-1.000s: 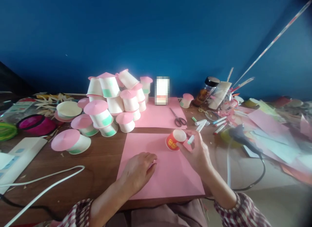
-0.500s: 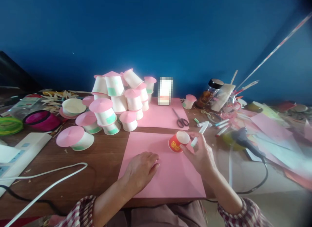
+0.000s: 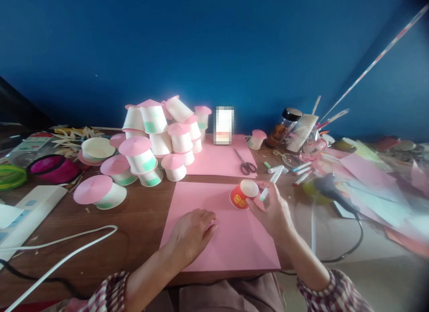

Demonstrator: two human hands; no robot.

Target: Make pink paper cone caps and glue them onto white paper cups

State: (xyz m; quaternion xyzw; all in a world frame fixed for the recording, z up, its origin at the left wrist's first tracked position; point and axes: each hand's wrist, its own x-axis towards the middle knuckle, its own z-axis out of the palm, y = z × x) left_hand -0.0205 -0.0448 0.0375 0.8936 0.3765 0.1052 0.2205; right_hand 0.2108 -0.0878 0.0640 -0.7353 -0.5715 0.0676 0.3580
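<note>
A red paper cup with yellow lettering stands slightly tilted on a pink paper sheet. My right hand grips the cup's right side, with the thumb on the front and a finger at the rim. Toward the sheet's left part, my left hand rests palm down, holding nothing, its fingers loosely bent and the thumb a little apart. Behind the cup lie dark-handled scissors on a second pink sheet.
White paper cups with pink cone tops are piled at the left. Beyond stands a blurred-out phone-like panel. Right of my hand are markers, a glue gun, a black-lidded jar and paper scraps. A power strip and cables lie left.
The whole view has shifted slightly, so things sit a little further left. Both hands keep their poses, and the right still grips the red cup.
</note>
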